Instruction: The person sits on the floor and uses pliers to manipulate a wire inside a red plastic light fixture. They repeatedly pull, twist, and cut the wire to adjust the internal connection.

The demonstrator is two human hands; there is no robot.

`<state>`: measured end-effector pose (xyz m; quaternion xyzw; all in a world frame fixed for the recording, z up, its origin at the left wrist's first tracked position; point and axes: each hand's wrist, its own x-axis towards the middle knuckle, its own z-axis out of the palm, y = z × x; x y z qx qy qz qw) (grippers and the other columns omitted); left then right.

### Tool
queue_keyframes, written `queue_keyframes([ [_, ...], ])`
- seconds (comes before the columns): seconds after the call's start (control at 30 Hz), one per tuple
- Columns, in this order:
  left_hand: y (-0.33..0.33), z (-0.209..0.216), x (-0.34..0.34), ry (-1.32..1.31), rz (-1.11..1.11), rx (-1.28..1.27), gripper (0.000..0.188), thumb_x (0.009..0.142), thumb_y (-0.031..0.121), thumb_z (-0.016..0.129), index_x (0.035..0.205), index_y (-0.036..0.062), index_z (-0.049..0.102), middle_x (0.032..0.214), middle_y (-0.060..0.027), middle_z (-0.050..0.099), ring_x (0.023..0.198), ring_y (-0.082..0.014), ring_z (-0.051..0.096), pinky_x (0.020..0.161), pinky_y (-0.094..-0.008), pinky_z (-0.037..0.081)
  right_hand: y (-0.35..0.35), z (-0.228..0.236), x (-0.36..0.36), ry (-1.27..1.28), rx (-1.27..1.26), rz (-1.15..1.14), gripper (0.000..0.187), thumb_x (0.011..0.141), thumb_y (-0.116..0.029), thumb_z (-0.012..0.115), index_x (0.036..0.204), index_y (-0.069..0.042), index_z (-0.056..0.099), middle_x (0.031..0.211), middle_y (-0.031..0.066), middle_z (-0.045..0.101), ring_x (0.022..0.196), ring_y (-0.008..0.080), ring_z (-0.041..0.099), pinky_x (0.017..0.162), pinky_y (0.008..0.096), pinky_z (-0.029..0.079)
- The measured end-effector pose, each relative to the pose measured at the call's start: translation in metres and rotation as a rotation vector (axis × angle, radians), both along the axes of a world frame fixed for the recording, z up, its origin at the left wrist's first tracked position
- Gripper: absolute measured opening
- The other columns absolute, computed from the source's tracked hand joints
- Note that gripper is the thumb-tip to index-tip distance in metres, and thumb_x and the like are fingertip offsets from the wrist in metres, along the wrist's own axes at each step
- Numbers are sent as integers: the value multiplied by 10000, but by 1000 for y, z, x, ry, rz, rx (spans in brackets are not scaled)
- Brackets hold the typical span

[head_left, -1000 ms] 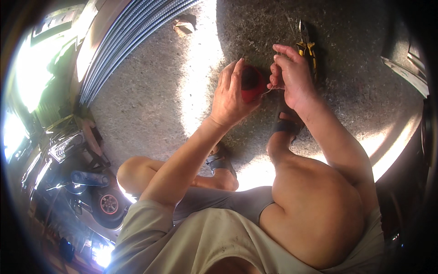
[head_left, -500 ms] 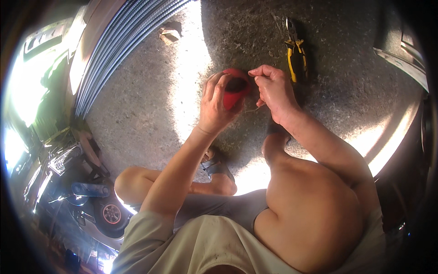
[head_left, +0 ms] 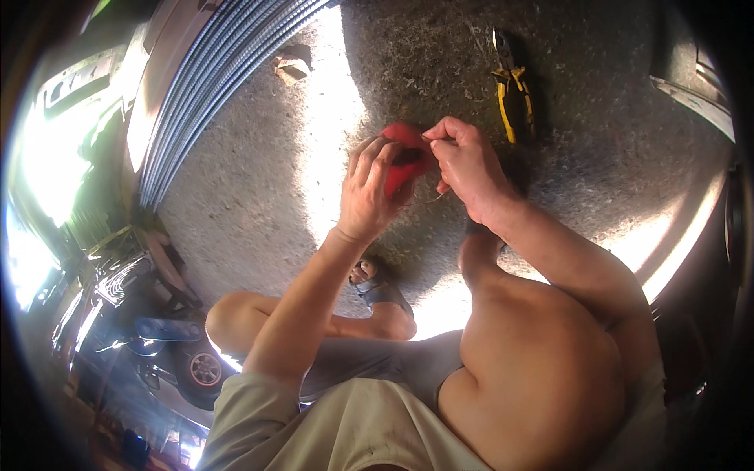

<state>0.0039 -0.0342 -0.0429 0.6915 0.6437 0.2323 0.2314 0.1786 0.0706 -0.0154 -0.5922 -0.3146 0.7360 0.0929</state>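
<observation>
My left hand (head_left: 367,184) is wrapped round a rounded red thing (head_left: 404,177) with a dark middle; its exact kind I cannot make out. Close against its right side, my right hand (head_left: 470,169) is closed, thumb and index finger pinched at the red thing's edge. A thin pale strand (head_left: 436,198) shows below, between the curled fingers of my right hand and the red thing. Beyond my right hand, a pair of pliers (head_left: 505,98) with yellow and black handles lies on the floor, jaws pointing away from me.
A bundle of ribbed steel bars (head_left: 208,74) curves along the left. A small broken block (head_left: 293,64) lies on the rough concrete floor (head_left: 236,165). My sandalled foot (head_left: 381,294) is below my hands. A wheel (head_left: 206,367) stands at the lower left, a pale panel (head_left: 691,106) at far right.
My right hand has shifted slightly left, closer to the red thing, which has turned a little in my left hand. The whole view has shifted slightly.
</observation>
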Motion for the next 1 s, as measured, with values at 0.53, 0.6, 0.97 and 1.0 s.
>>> queue_keyframes([
  [0.53, 0, 78, 32, -185, 426, -473, 455, 883, 230, 832, 1275, 75, 661, 1182, -190, 699, 1107, -373, 654, 985, -499, 453, 3, 5, 7, 325, -488, -361, 131, 1016, -119, 551, 1128, -109, 618, 790, -42, 475, 671, 92, 435, 710, 313, 471],
  [0.6, 12, 73, 48, -88, 532, -512, 301, 930, 261, 793, 1140, 71, 691, 1065, -149, 751, 1001, -351, 710, 954, -471, 476, 3, 5, 6, 345, -515, -398, 151, 1003, -110, 553, 1136, -108, 623, 784, -44, 461, 669, 92, 403, 719, 303, 433],
  [0.97, 19, 54, 48, -292, 750, -577, 300, 949, 123, 775, 1230, 55, 694, 1117, -94, 738, 981, -189, 730, 846, -364, 586, 15, -1, 4, 378, -483, -321, 26, 1004, -128, 592, 1008, -129, 617, 684, -61, 432, 569, 62, 323, 572, 273, 318],
  [1.0, 20, 54, 47, -271, 748, -563, 299, 949, 112, 773, 1232, 55, 694, 1110, -90, 741, 980, -181, 729, 849, -358, 586, 18, -2, 1, 373, -456, -307, 25, 1006, -134, 597, 993, -129, 618, 669, -64, 426, 558, 58, 313, 555, 268, 297],
])
